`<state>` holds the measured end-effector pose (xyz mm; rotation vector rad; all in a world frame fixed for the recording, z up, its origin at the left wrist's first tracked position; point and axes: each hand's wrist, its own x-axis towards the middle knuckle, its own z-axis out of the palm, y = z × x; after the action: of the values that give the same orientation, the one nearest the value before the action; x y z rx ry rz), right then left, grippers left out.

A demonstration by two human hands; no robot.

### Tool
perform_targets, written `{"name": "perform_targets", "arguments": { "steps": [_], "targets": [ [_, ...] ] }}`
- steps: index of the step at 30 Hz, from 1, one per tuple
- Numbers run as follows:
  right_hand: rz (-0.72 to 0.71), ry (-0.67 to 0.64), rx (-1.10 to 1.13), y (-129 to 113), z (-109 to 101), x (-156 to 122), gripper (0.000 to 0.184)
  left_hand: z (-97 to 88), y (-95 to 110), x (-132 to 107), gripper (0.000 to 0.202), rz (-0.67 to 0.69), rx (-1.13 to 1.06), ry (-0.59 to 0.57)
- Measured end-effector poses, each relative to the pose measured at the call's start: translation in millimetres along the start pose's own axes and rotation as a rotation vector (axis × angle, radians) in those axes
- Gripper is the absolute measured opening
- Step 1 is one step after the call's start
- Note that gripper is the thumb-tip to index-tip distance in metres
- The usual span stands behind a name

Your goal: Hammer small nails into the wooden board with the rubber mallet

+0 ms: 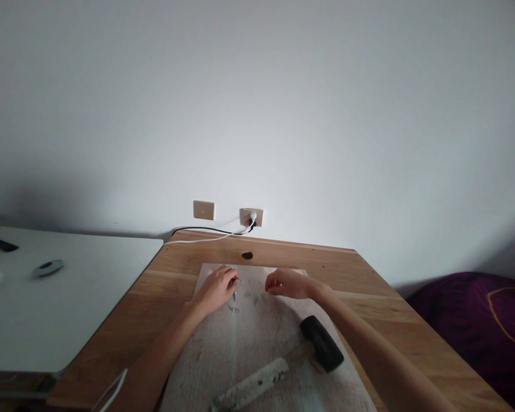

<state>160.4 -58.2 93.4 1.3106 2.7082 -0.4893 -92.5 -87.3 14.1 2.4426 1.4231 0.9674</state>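
Curling its fingers inward, the left hand [218, 284] was at the far part of a pale board [214, 349], and just below its fingertips was a thin, shiny metal piece [233, 307] (too small for me to name, or to say whether the fingers pinched it). The right hand [288, 284], across from it, had its thumb and fingers drawn close together; I could not tell whether anything was between them. Small nails [256, 298] lay loosely scattered on the board between the two hands. Nearer the person than the right hand, a black-headed mallet [278, 369] rested on the board, its handle slanting back to the left. Under the board was a wooden table [352, 269]; beyond the hands, a white plug [253, 216] sat in a wall socket [260, 220].
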Motion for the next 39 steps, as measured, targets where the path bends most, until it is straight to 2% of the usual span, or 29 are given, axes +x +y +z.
{"name": "perform_targets", "arguments": {
  "steps": [3, 7, 12, 17, 24, 34, 37, 39],
  "targets": [
    [0.046, 0.028, -0.025, 1.8, 0.9, -2.9, 0.019, 0.4, -0.5, 0.0, 0.016, 0.002, -0.004, 0.002],
    [0.221, 0.123, -0.119, 5.6, 2.4, -3.8, 0.030, 0.4, -1.6, -0.1, 0.016, 0.008, -0.001, 0.000],
    [0.358, 0.085, -0.214, 10.6, 9.5, -2.9, 0.032, 0.8, -1.9, 0.0, 0.016, 0.006, 0.007, 0.001],
    [0.353, 0.018, -0.255, 10.9, 14.9, -3.9, 0.035, 1.7, -2.5, 0.0, 0.017, 0.002, -0.005, -0.002],
    [0.344, -0.016, -0.261, 10.3, 11.4, -4.8, 0.034, 1.7, -2.9, -0.2, 0.016, 0.012, -0.005, 0.009],
    [0.280, 0.050, -0.211, 15.5, 13.9, -5.3, 0.032, 2.2, -4.0, -0.4, 0.015, 0.020, -0.001, 0.007],
    [0.245, 0.079, -0.175, 16.5, 13.2, -6.2, 0.018, 1.8, -3.7, -0.3, 0.015, 0.018, -0.005, 0.006],
    [0.225, 0.107, -0.151, 16.8, 12.3, -7.4, 0.020, 1.5, -3.2, -0.1, 0.015, 0.017, -0.009, 0.005]
  ]
}}
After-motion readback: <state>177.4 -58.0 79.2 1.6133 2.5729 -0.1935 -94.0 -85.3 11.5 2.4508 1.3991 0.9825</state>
